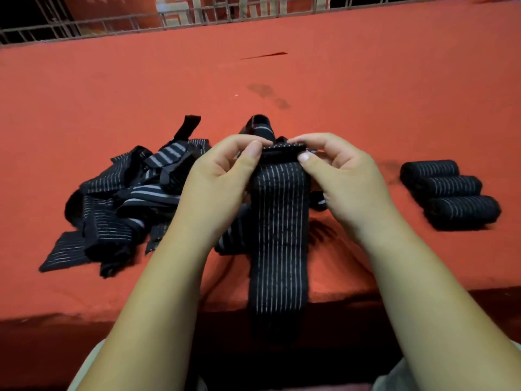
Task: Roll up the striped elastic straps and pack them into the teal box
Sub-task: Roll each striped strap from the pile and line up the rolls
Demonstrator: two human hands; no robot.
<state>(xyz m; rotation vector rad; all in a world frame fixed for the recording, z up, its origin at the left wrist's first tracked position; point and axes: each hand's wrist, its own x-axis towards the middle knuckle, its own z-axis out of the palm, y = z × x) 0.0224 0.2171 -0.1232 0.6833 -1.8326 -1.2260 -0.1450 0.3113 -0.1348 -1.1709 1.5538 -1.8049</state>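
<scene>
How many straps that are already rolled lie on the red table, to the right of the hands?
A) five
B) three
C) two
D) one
B: three rolled straps lie side by side on the red table, to the right of the right hand, which pinches the unrolled strap.

Far half: bare red tabletop (338,88), open from left to right up to the metal railing (112,24) at the far edge.
Left, mid-depth: heap of loose striped straps (121,198), blocks low passage.
Right: three rolled straps (448,193), touching side by side; open lane between them and centre.
Centre, near: left hand (217,179) and right hand (344,176) pinching the hanging strap (277,235), which drapes over the near edge.
</scene>
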